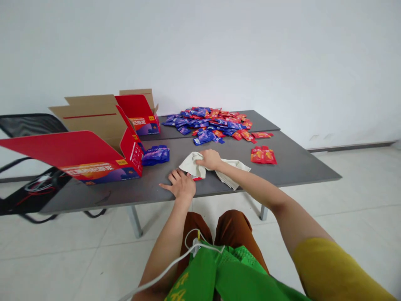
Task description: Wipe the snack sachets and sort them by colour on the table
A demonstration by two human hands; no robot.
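L hand point(181, 184) is palm-down nr the desk point(297, 175) edge, fingers spread & not gripping, tips up against the L side of the cloth point(191, 166). R hand point(210, 160) is closed on the bunched cloth, w/ the loose end trailing out to the R under the forearm. Hands are close but apart. A red packet point(196, 178) is on the desk, mostly hidden under the cloth btwn the two hands; only a red strip shows at the near edge. Can't tell if L fingertips actually pin it.

To do this well, imo: keep L fingers flat on the packet's edge so it can't skid, & work the cloth away from that hand w/ light, even pressure. Packet looks soft, so pressing too hard could crease or burst it. Gather the loose end in too, else it may drag. Keep everything back from the near edge, as there's little desk to spare there.

Nearby: purple packets point(156, 154) stacked L, beside the big open box point(103, 161); a 2nd open box point(145, 121) behind it. Red pair point(263, 155) lies flat to the R, well clear of the cloth. Mixed heap point(206, 122) of purple & red at the back, so don't let the R elbow swing wide into the pair.
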